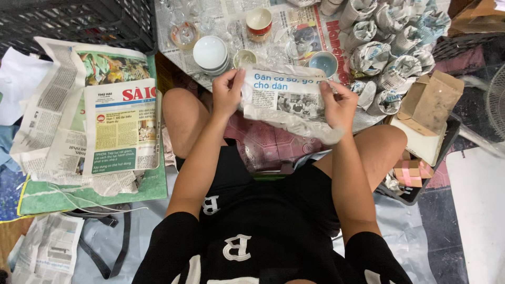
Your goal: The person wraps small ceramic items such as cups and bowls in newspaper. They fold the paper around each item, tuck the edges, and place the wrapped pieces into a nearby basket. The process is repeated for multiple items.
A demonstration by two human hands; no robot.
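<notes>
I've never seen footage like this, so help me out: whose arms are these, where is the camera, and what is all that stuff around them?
The camera sits on a seated person's head and looks down at their lap. The left hand and right hand hold a newspaper-wrapped bundle between them. Ahead lie cups, stacked white bowls and clear glasses on spread newspaper. To the right is a pile of wrapped bundles and a cardboard box. Loose newspaper sheets lie on the left.

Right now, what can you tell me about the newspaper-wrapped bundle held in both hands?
The crumpled newspaper-wrapped bundle is printed grey-white paper with blue headline text and a small photo. It is held up above the lap, tilted, the left hand gripping its left edge, the right hand its right side. What it wraps is hidden.
</notes>
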